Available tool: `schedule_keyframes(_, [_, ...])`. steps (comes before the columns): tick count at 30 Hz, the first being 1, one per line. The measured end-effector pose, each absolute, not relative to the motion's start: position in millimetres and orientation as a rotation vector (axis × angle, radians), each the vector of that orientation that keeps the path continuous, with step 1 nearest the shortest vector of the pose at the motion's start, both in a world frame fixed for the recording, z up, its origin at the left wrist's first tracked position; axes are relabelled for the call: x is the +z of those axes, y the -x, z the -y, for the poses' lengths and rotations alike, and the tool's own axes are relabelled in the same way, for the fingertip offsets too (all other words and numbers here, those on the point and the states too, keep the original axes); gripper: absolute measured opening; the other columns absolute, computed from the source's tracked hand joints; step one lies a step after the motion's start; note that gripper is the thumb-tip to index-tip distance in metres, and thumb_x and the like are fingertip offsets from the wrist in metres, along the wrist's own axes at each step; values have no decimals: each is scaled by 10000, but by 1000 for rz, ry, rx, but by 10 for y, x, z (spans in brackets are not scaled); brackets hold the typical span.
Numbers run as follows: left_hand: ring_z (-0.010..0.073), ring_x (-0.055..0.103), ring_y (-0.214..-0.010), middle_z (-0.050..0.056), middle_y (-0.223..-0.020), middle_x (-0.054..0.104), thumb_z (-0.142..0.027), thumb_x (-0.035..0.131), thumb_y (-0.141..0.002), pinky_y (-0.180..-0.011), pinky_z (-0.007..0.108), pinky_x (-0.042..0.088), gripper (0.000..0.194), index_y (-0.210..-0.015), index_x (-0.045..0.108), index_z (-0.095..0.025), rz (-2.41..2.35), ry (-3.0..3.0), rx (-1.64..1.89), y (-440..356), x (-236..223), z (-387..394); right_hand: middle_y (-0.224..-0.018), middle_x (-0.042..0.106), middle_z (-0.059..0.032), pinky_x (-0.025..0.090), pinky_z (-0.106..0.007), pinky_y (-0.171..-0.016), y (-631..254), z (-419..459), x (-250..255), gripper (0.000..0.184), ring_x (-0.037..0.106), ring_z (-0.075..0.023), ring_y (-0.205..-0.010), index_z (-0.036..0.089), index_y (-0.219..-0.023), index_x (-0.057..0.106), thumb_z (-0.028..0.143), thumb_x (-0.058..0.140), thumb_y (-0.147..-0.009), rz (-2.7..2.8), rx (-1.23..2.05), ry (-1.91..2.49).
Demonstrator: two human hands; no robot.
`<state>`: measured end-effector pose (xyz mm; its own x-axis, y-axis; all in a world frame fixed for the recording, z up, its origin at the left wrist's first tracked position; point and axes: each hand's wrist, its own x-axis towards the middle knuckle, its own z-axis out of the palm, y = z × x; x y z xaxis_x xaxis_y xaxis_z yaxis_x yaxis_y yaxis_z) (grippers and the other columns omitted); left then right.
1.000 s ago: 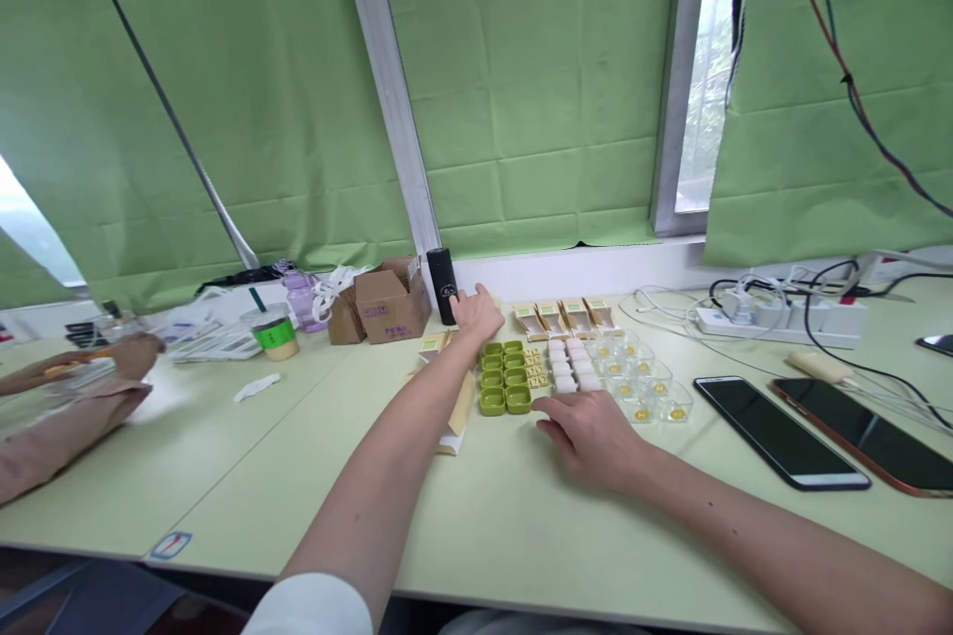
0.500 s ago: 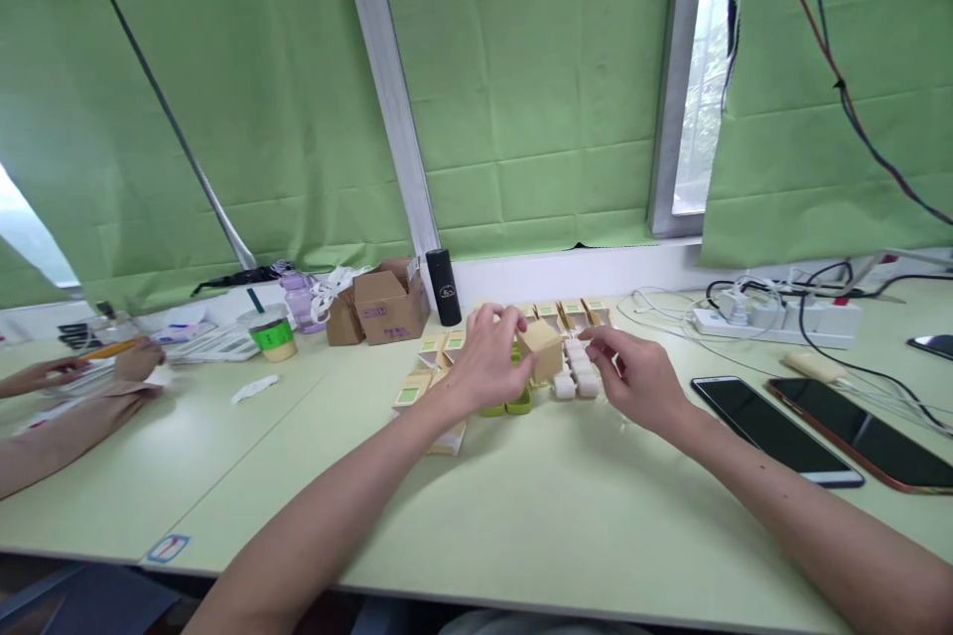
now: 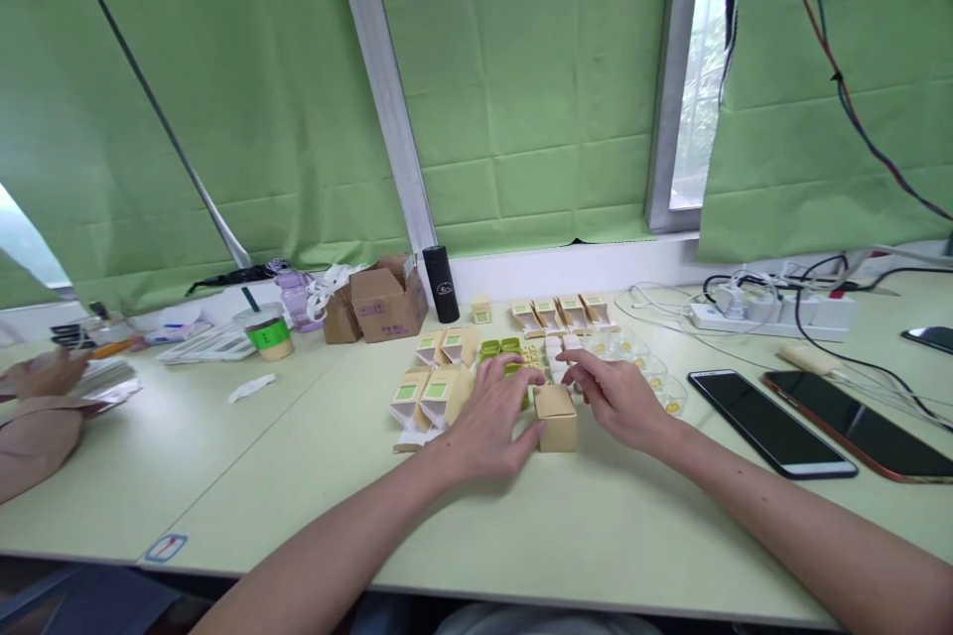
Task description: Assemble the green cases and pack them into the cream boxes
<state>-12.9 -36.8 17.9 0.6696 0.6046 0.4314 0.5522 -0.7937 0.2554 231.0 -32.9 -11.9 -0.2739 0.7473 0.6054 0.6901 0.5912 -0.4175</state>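
A small tan cardboard box [image 3: 556, 422] rests on the table between my hands, its lid closed or nearly so. My left hand [image 3: 491, 417] grips it from the left, thumb against the side and fingers at the back top edge. Curled fingers of my right hand [image 3: 621, 402] meet the box's upper right edge; the exact contact is partly hidden. Beyond the hands lie green square trays [image 3: 500, 347], white blocks [image 3: 552, 347] and clear cups with yellow bits [image 3: 674, 397]. More tan boxes with green labels [image 3: 447, 392] stand by my left hand.
Open labelled boxes [image 3: 570, 313] line the back. A black cylinder [image 3: 442, 286], a brown carton [image 3: 388, 303] and a drink cup [image 3: 269, 332] stand to the left. Two phones [image 3: 770, 422] and a power strip [image 3: 770, 319] with cables lie right. Another person's hand [image 3: 49, 372] is far left.
The small box has come down and toward me onto the table, with my left hand on it. My right hand has moved slightly left and down to the box, away from the white blocks.
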Motion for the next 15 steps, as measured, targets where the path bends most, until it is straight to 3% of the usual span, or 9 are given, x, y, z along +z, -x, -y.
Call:
schedule_keyframes(4, [390, 330, -1459, 159, -1397, 544, -261, 679, -864, -1118, 604, 403, 556, -1378, 468, -250, -957, -2763, 824, 164, 145, 351, -925, 809, -29, 498, -300, -676, -2272, 344, -146, 336, 718, -188, -661, 233, -1260, 592, 226, 360, -1017, 2022, 111, 1149])
schedule_keyframes(15, [368, 344, -1439, 148, -1334, 582, -187, 645, -873, -1128, 579, 385, 463, -1312, 505, -226, -1050, -2770, 939, 251, 70, 225, -757, 732, -2, 476, -299, -655, -2241, 356, -164, 313, 674, -182, -629, 225, -1198, 612, 267, 345, -1041, 1971, 148, 1154])
